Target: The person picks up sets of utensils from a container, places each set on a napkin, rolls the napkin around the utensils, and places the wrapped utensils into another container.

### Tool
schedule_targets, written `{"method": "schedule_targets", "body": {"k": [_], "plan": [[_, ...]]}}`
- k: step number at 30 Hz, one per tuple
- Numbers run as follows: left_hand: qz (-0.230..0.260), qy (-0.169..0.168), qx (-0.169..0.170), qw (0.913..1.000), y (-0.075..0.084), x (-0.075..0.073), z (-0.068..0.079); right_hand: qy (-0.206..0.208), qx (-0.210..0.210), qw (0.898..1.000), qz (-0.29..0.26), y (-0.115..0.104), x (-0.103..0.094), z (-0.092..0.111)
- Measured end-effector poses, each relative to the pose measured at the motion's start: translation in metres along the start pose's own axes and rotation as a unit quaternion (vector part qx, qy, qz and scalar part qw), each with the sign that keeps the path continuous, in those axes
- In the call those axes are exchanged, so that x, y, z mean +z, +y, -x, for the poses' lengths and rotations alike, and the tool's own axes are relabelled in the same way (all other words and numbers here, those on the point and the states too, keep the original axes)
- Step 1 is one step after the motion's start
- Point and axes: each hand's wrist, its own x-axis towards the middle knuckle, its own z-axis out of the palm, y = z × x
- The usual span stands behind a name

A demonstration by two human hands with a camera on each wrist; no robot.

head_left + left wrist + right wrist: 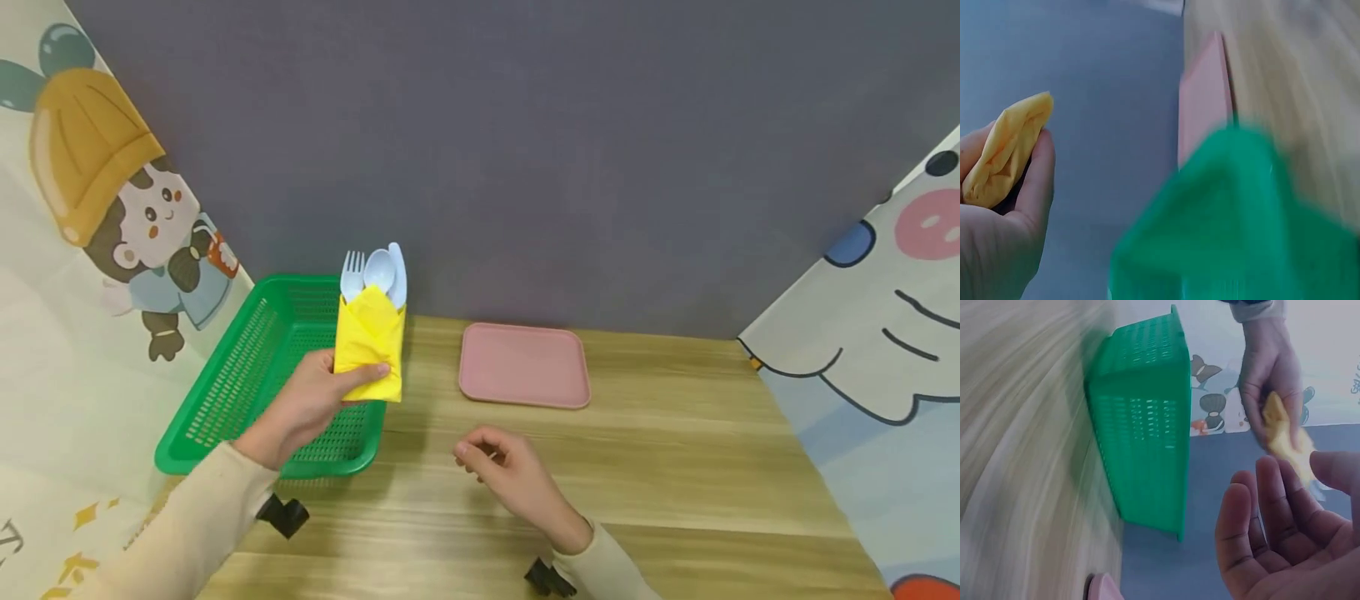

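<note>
My left hand [309, 402] grips the lower end of a yellow napkin pouch [369, 342], thumb across its front. Out of the pouch's top stick a pale blue fork [352, 273], spoon [380, 268] and knife [398, 271]. The bundle is held upright over the right side of a green plastic basket [277, 358]. From the left wrist view, the folded bottom of the yellow pouch [1010, 150] shows between thumb and fingers. To the right, my right hand [517, 479] hovers above the table with loosely bent fingers and nothing in them.
A pink rectangular tray [525, 365] lies flat near the table's back edge, right of the basket. The wood-grain table [660, 467] meets a grey panel [525, 167] behind. Sheets with cartoon prints stand at the left [142, 208] and right.
</note>
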Motion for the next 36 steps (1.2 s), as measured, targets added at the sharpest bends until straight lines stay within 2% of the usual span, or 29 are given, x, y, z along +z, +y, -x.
{"method": "schedule_targets", "body": {"k": [3,6,11,14,17,22,30,36], "plan": [[0.009,-0.014,-0.032,0.9993,-0.002,-0.028,-0.02,0.001,-0.007,1.0,0.009,0.004,-0.003,0.002],[-0.007,-0.022,-0.069,0.9973,-0.007,-0.051,-0.039,0.001,-0.013,1.0,0.015,0.007,-0.006,0.005],[-0.069,-0.041,-0.123,0.9892,-0.02,-0.072,-0.064,0.003,-0.001,1.0,0.021,0.012,-0.009,0.008],[-0.101,-0.049,-0.148,0.9827,-0.026,-0.077,-0.075,0.001,0.003,1.0,0.025,0.013,-0.009,0.009],[-0.121,-0.043,-0.17,0.977,-0.034,-0.081,-0.083,-0.003,0.005,1.0,0.029,0.015,-0.008,0.009],[-0.129,-0.041,-0.194,0.9716,-0.05,-0.087,-0.089,-0.002,0.008,0.999,0.038,0.019,-0.01,0.01],[-0.118,-0.052,-0.212,0.9688,-0.069,-0.079,-0.098,-0.008,0.021,0.999,0.036,0.024,-0.01,0.009],[-0.116,-0.06,-0.23,0.9643,-0.078,-0.075,-0.103,-0.013,0.032,0.999,0.038,0.028,-0.008,0.008]]}}
